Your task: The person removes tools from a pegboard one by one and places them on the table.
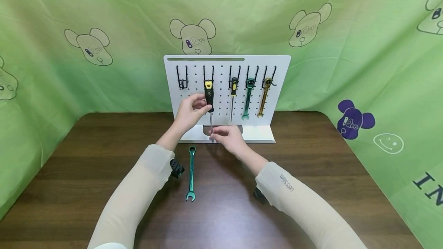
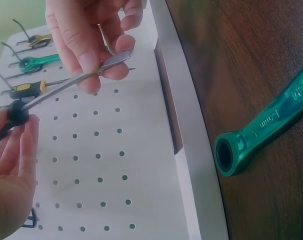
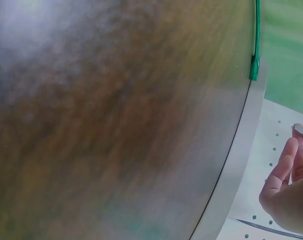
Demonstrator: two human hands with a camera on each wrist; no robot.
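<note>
My left hand [image 1: 189, 110] grips the lower part of a black-and-yellow screwdriver's handle [image 1: 209, 92]. The screwdriver points down in front of the white pegboard [image 1: 223, 101]. Its top overlaps a double hook [image 1: 209, 73]; whether the two touch, I cannot tell. Near the flat tip, my right hand [image 1: 229, 137] pinches the shaft between thumb and finger. The left wrist view shows the bare blade end [image 2: 116, 60] sticking out past those fingers. Only part of the right hand [image 3: 289, 195] shows in the right wrist view, beside the tip [image 3: 300, 130].
A green wrench [image 1: 191, 174] lies on the wooden table [image 1: 311, 164], in front of the board. On the board hang a smaller screwdriver [image 1: 234, 87], a green wrench [image 1: 248, 97] and a gold wrench [image 1: 264, 97]. The far-left hook [image 1: 182, 78] holds no tool.
</note>
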